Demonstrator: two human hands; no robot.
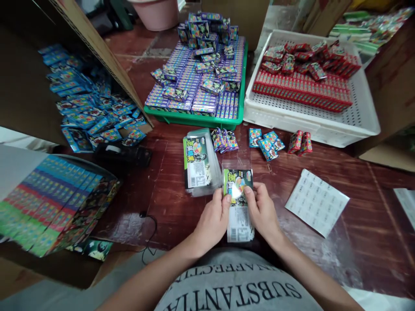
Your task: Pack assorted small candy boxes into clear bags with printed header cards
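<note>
Standing in colour bands at far left, rows of small boxes [55, 198] fill a carton, perhaps grouped so each colour is easy to tell. Beyond them, blue boxes [87, 108] lie heaped, then a green tray [194, 119] carries purple boxes [184, 82], its rim likely keeping them together. Nearer, clear plastic cases [197, 151] are stacked beside three purple packets [225, 140], seemingly within easy reach. The left hand [210, 218] grips the left edge of a clear plastic package [240, 226], held in front of the body, printed face up. Its thumb presses that edge; the right hand [264, 211] pinches the opposite side, thumb on the printed front. The package lies between both thumbs, probably to steady it evenly, its barcode label extending below them; the fingers underneath are mostly hidden. Farther right are three blue packets [268, 147], two red packets [303, 142], a white crate [292, 128] of red boxes [301, 90], and a white label sheet [317, 203].
</note>
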